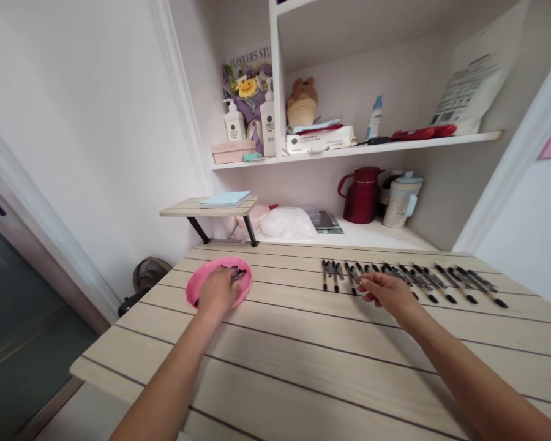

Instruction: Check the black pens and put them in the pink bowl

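Note:
My left hand (218, 291) reaches into a round pink dish (191, 277) on the left of the table. Small black pieces, which look like pen parts, (239, 274) lie by its fingers. The fingertips are mostly hidden, so their grip does not show. My right hand (388, 294) hovers over a row of black pens, its thumb and fingers pinched together beside one pen (351, 278). Whatever is in the pinch is too small to make out. Leftmost in the row is another pen (324, 275); shorter dark pieces lie between several of the pens.
A small raised stand (174, 210) with blue paper (224, 199) stands at the back left. Behind the table are a white plastic bag (288, 223), a red jug (362, 196) and a light tumbler (400, 202). Bottles and a plush toy (302, 103) sit on the shelf (395, 146) above.

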The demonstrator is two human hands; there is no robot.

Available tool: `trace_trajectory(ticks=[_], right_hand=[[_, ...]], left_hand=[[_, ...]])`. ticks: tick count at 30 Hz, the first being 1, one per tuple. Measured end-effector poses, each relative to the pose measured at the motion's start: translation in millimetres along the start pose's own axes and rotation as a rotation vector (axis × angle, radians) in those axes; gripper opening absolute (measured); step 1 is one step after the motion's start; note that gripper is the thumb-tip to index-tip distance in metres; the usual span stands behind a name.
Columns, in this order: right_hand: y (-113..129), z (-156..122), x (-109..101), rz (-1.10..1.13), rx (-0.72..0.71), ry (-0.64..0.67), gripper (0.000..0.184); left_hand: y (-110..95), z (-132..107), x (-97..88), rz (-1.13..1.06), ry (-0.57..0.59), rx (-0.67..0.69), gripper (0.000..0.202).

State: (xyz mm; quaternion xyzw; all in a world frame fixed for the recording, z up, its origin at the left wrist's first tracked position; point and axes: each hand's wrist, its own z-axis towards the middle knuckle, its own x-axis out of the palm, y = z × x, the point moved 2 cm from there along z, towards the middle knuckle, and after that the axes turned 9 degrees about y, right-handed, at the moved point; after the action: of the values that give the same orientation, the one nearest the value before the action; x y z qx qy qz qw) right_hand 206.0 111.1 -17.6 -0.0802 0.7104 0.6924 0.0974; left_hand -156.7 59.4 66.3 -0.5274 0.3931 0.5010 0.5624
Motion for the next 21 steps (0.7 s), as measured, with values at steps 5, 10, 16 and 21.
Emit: trace_trajectory(ticks=[5, 10, 16, 21], right_hand=[[0.8, 1.1, 2.7, -0.071, -0.055, 0.0, 0.016], [-1.9, 1.2, 5.8, -0.097, -0.06, 0.019, 0.015], [-11.2, 1.8, 1.5, -0.135, -0.087, 0.004, 0.017], [7.7, 7.3, 5.5, -0.52, -0.161, 0.02, 0.021]], left_hand=[[-93.4, 15.5, 42.2, -0.393, 0.203, 0.267, 0.016], [-168.3, 49.0, 88.1, -0.451, 0.257, 0.208, 0.023], [-190.0, 75.0, 116.4, -0.584, 0.317, 0.082, 0.032], [-167.0, 75.4, 118.9, -0.838, 0.373, -0.043, 0.032]])
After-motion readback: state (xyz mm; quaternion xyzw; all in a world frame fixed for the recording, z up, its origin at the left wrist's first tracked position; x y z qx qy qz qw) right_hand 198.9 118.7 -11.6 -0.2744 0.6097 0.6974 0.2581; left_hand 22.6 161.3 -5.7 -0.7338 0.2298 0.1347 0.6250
